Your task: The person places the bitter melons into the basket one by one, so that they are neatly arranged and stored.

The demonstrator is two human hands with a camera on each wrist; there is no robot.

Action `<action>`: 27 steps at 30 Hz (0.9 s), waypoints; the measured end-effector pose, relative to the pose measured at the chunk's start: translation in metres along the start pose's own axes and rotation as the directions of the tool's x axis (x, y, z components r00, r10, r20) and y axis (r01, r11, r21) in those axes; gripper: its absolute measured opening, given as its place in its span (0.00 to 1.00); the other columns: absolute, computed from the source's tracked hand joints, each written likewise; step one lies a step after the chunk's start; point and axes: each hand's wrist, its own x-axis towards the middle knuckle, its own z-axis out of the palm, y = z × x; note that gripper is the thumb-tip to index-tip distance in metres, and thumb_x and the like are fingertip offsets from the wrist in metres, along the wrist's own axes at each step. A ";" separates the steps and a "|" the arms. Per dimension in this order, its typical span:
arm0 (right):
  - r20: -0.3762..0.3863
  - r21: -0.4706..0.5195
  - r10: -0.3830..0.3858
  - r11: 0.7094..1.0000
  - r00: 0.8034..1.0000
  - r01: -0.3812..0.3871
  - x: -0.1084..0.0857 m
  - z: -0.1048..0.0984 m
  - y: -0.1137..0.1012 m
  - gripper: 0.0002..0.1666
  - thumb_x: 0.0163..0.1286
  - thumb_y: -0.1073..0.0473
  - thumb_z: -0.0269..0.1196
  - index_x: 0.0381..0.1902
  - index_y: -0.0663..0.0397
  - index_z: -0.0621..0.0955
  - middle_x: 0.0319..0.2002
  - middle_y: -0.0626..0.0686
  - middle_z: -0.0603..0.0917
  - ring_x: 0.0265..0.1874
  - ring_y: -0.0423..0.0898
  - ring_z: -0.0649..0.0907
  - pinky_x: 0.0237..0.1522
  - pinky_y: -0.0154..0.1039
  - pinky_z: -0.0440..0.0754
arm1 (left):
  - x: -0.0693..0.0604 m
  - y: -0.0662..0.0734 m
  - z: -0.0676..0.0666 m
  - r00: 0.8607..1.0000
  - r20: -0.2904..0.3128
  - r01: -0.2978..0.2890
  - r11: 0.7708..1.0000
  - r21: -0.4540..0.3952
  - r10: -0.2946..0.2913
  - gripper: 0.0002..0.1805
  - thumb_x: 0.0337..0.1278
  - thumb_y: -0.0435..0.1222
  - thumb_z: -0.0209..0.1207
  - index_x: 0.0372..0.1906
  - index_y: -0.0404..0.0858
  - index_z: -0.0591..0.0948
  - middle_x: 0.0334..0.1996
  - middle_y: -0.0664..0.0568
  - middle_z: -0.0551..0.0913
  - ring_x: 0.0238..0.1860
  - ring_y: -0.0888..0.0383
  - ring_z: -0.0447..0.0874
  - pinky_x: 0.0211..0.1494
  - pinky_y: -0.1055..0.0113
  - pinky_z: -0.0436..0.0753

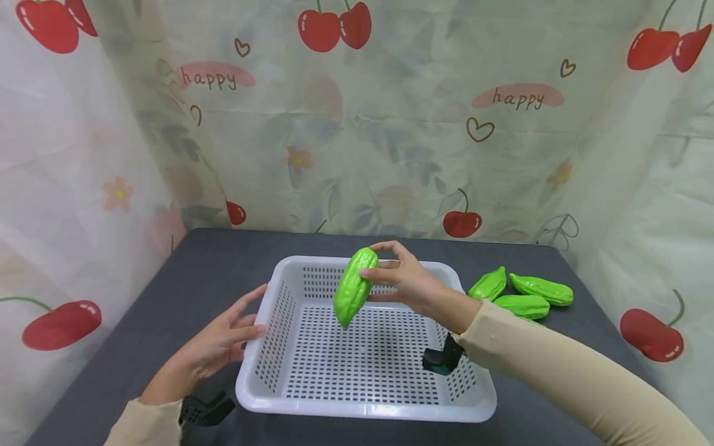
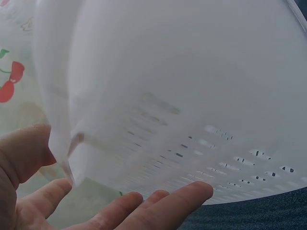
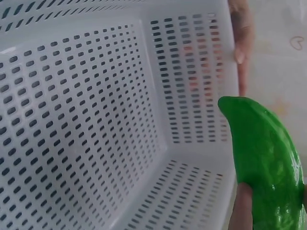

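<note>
Over the white perforated basket, my right hand grips a bright green bitter melon between thumb and fingers. The bitter melon hangs tilted above the basket's floor, apart from it. Its pointed end shows in the right wrist view, with fingers beside it. At the basket's left side, my left hand holds the rim, thumb on top and fingers along the outside. The left wrist view shows the thumb at the rim edge and other fingers near the outer wall.
To the right of the basket, several more bitter melons lie in a loose group on the dark table, partly behind the right sleeve. A cherry-printed curtain surrounds the table at the back and sides.
</note>
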 end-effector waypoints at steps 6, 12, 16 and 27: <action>-0.010 0.002 0.042 0.999 0.999 -0.042 0.019 0.022 0.016 0.35 0.63 0.64 0.66 0.65 0.48 0.65 0.58 0.65 0.75 0.53 0.60 0.82 0.44 0.53 0.85 | 0.001 0.000 -0.001 1.000 0.015 -0.006 1.000 -0.004 0.007 0.47 0.65 0.27 0.55 0.77 0.53 0.39 0.64 0.35 0.69 0.54 0.41 0.81 0.50 0.37 0.79; 0.015 0.001 0.081 0.997 0.997 -0.081 0.037 0.037 0.042 0.34 0.62 0.63 0.68 0.63 0.52 0.67 0.54 0.64 0.78 0.45 0.55 0.85 0.40 0.50 0.87 | 0.000 -0.001 -0.003 1.000 0.028 -0.008 1.000 -0.011 0.008 0.47 0.65 0.28 0.54 0.77 0.53 0.39 0.63 0.37 0.71 0.54 0.42 0.81 0.51 0.38 0.79; 0.029 -0.004 0.106 0.994 0.994 -0.106 0.050 0.052 0.060 0.33 0.61 0.63 0.68 0.62 0.54 0.69 0.53 0.64 0.78 0.45 0.57 0.85 0.38 0.48 0.87 | -0.002 -0.001 -0.005 1.000 0.030 -0.004 1.000 -0.008 0.005 0.47 0.66 0.28 0.54 0.77 0.53 0.39 0.63 0.38 0.72 0.54 0.41 0.81 0.51 0.38 0.79; 0.055 -0.024 0.143 0.990 0.988 -0.142 0.066 0.072 0.081 0.31 0.61 0.64 0.68 0.61 0.56 0.70 0.50 0.62 0.80 0.46 0.57 0.85 0.41 0.51 0.86 | -0.002 0.000 -0.003 0.999 0.033 0.003 1.000 -0.011 -0.003 0.47 0.66 0.28 0.53 0.77 0.53 0.38 0.64 0.37 0.70 0.55 0.41 0.81 0.52 0.39 0.79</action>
